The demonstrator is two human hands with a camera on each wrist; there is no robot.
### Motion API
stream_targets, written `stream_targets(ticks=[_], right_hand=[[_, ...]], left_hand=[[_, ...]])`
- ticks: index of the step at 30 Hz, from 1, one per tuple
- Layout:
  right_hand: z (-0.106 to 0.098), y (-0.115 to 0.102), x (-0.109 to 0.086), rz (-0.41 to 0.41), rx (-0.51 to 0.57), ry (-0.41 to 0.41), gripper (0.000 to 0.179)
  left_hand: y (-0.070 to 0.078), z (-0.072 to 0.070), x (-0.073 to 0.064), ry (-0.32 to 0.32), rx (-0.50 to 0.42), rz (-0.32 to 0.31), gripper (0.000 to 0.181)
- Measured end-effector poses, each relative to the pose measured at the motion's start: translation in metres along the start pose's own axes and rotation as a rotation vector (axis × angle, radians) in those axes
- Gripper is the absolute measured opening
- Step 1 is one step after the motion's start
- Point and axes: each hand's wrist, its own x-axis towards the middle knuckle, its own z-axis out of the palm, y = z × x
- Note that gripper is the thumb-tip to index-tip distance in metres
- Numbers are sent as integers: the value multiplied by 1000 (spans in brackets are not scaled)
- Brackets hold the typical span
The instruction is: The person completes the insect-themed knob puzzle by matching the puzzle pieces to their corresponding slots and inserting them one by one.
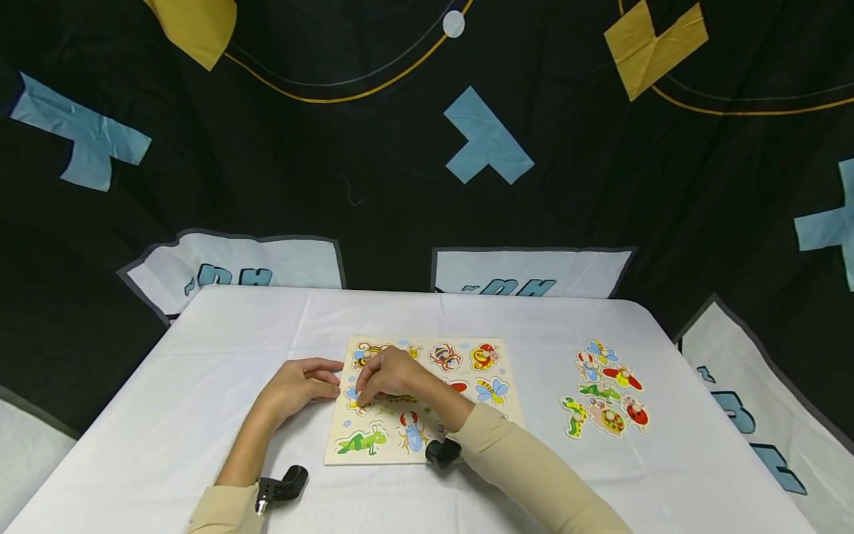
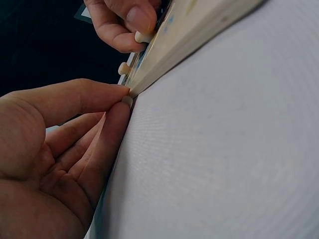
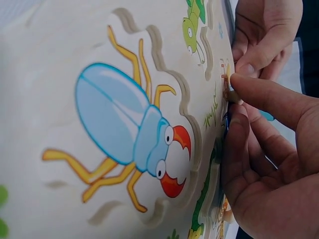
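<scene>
Pale wooden board [image 1: 333,456], scalloped insect recesses [image 3: 134,119], centre of the frame: we watch the right hand [image 1: 390,373] pinch a rounded knob [image 2: 143,37] at its left side; the left hand [image 1: 293,386] touches the edge [image 2: 167,67], pinching or not we can't tell; bright cut-outs [image 1: 603,393] cluster right.

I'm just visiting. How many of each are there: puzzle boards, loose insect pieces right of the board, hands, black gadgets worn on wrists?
Puzzle board: 1
Loose insect pieces: 7
Left hand: 1
Right hand: 1
Black wrist gadgets: 2
Total: 12
</scene>
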Motion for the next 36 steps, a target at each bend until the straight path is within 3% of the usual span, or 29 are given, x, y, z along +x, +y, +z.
stream_targets(ticks=[8,13,26,36], right_hand=[[-4,0,-4,-18,12,1,11],[-10,2,-9,-12,78,4,12],[-40,19,-21,-20,94,44,12],[-66,25,-30,-9,40,74,14]], left_hand=[[0,0,0,4,-4,-1,53],[0,0,0,4,-1,4,54],[-1,0,1,10,-10,4,53],[-1,0,0,14,-11,1,53]])
